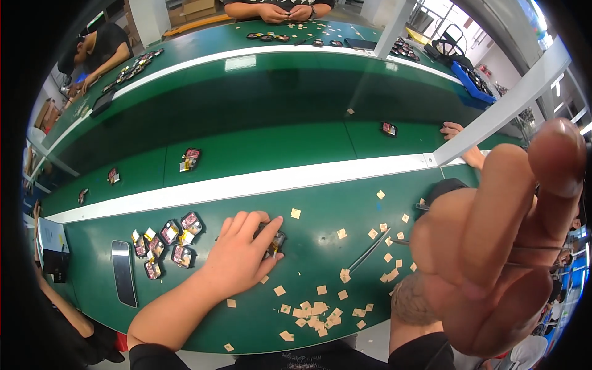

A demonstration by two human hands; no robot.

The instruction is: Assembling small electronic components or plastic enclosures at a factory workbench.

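Observation:
My left hand (237,250) lies over a small black electronic module (276,245), its thumb and fingers closed around the module's sides. Part of the module is hidden beneath the fingers. My right hand (487,253) is raised very close to the camera and looks large, with fingers bent. Thin metal tweezers (536,248) pass between its fingers; a thin tip shows beyond the hand's left side. Left of my left hand sits a cluster of black-cased modules (169,232) with pinkish boards and white and yellow tabs. Small beige square pieces (317,311) are scattered near both hands.
Another pair of tweezers (370,250) lies on the green table (203,320). A phone (124,274) rests at the left. Beyond a white rail (246,185), a green belt carries several modules (191,158). A white post (505,102) rises at the right. Other people work across and beside.

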